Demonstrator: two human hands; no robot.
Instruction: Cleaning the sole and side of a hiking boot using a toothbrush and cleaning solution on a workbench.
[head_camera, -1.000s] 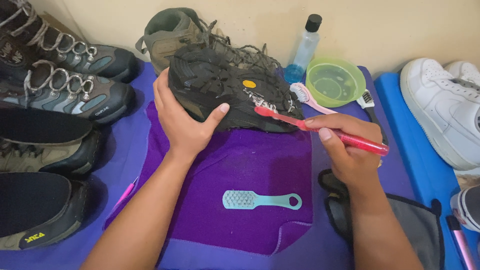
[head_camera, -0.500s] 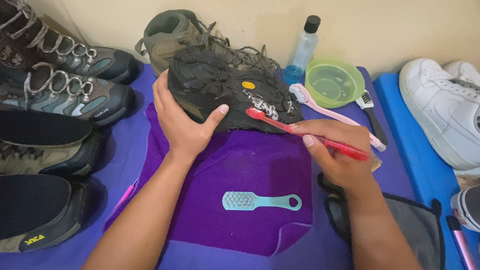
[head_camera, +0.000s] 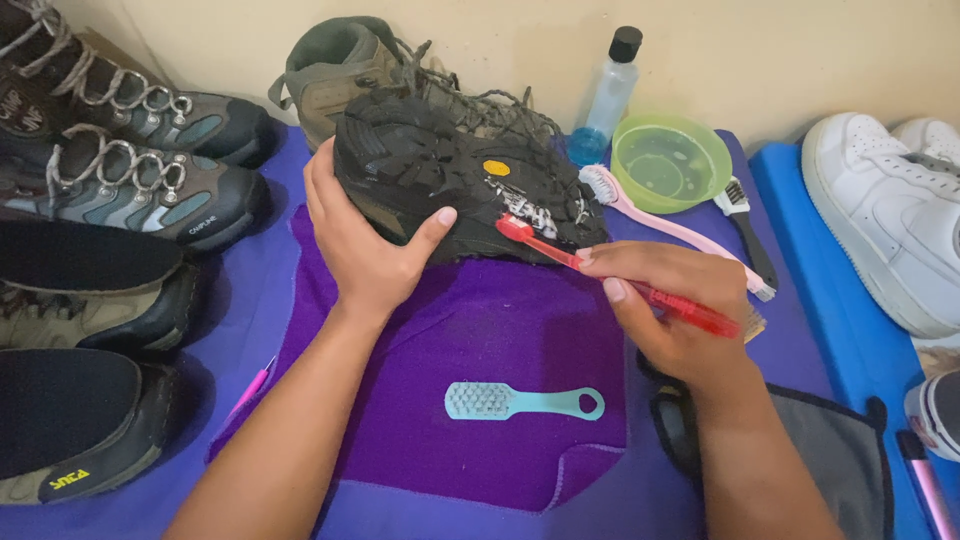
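My left hand grips a dark hiking boot turned on its side, its black lugged sole facing me with white foam on the tread. My right hand holds a red toothbrush whose head presses on the foamy part of the sole. The boot rests over a purple cloth. A small teal brush lies on the cloth below the boot, untouched.
A green bowl, a clear bottle with blue liquid, a pink brush and a black brush sit behind. Several boots line the left. White sneakers rest on a blue mat at right. A grey cloth lies by my right wrist.
My right hand has slid the red toothbrush leftward along the sole, then back slightly. My left hand keeps its grip on the boot.
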